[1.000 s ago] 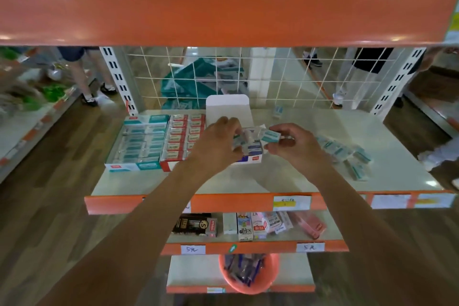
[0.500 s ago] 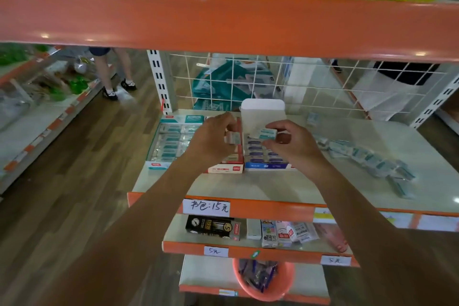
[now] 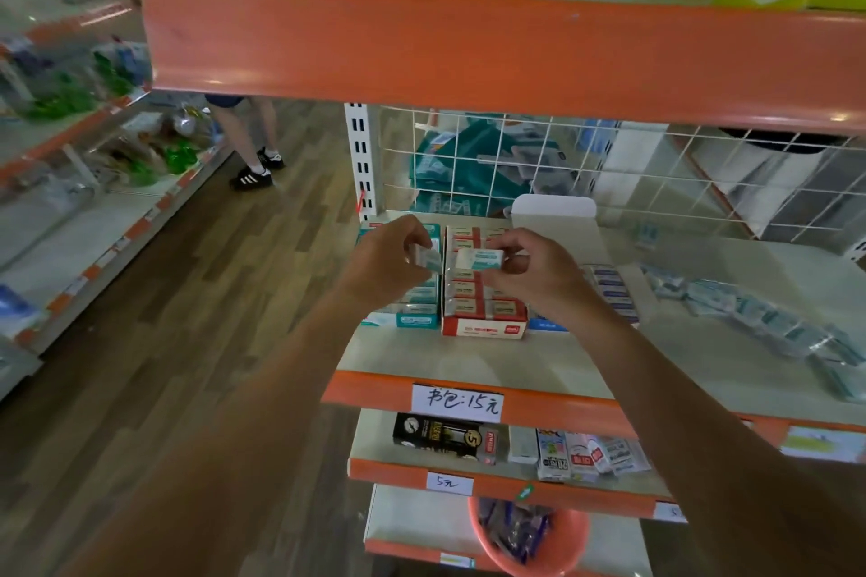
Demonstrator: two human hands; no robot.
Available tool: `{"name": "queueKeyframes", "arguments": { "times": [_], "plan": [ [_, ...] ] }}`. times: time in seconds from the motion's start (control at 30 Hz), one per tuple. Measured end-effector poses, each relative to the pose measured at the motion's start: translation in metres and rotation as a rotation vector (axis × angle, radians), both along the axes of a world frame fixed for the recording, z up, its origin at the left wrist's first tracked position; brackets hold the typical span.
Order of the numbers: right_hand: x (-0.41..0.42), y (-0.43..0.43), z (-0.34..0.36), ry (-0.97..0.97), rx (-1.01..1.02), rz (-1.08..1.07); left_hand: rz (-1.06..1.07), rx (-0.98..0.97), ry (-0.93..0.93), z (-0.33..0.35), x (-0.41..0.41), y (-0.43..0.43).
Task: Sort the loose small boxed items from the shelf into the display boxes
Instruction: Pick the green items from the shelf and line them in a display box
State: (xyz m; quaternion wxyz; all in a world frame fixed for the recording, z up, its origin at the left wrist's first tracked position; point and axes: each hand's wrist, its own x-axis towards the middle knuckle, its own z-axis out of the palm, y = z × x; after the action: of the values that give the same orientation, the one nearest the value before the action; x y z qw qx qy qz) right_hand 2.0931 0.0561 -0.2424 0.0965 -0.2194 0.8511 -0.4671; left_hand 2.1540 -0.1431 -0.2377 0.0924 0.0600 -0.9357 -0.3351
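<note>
Three display boxes stand side by side on the shelf (image 3: pixel 468 356): a teal one (image 3: pixel 412 319) at the left, a red one (image 3: pixel 482 329) in the middle, a blue one (image 3: pixel 614 290) with a raised white flap at the right. My left hand (image 3: pixel 389 262) grips small teal-and-white boxes (image 3: pixel 429 259) above the teal display box. My right hand (image 3: pixel 534 269) pinches one small teal-and-white box (image 3: pixel 479 259) above the red display box. Several loose small boxes (image 3: pixel 754 314) lie scattered on the shelf to the right.
An orange upper shelf edge (image 3: pixel 468 52) hangs over the work area, with a white wire grid (image 3: pixel 609 173) behind. Lower shelves hold boxed goods (image 3: pixel 445 436) and an orange basket (image 3: pixel 529 539). A person's legs (image 3: pixel 248 141) stand in the aisle at the left.
Both hands have shifted left from above the blue display box to above the teal and red ones, each keeping its small boxes. The camera has turned left as well.
</note>
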Motion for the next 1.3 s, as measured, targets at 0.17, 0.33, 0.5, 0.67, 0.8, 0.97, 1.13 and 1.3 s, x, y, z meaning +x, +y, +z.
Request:
{"name": "queueKeyframes", "arguments": {
  "times": [0.17,0.33,0.5,0.67,0.8,0.97,1.13,1.3],
  "plan": [
    [0.004,-0.022,0.0,0.117,0.09,0.031,0.015,-0.046,-0.02,-0.003,0.006,-0.024],
    [0.001,-0.048,-0.004,0.357,0.228,0.059,0.035,-0.102,-0.081,-0.008,0.009,-0.042],
    [-0.004,-0.07,-0.009,0.514,0.414,0.102,0.067,-0.195,-0.128,-0.013,0.01,-0.055],
    [-0.004,-0.084,-0.011,0.542,0.476,0.105,0.102,-0.256,-0.126,-0.021,0.008,-0.064],
    [-0.006,-0.09,-0.016,0.533,0.538,0.108,0.069,-0.284,-0.099,-0.028,0.006,-0.069],
    [-0.009,-0.094,-0.019,0.532,0.679,0.077,-0.005,-0.379,-0.041,-0.037,-0.004,-0.07],
    [-0.01,-0.102,-0.023,0.586,0.751,0.037,-0.071,-0.406,-0.017,-0.042,-0.007,-0.073],
    [-0.011,-0.102,-0.026,0.606,0.734,0.049,-0.088,-0.428,-0.032,-0.043,-0.011,-0.072]
  ]
}}
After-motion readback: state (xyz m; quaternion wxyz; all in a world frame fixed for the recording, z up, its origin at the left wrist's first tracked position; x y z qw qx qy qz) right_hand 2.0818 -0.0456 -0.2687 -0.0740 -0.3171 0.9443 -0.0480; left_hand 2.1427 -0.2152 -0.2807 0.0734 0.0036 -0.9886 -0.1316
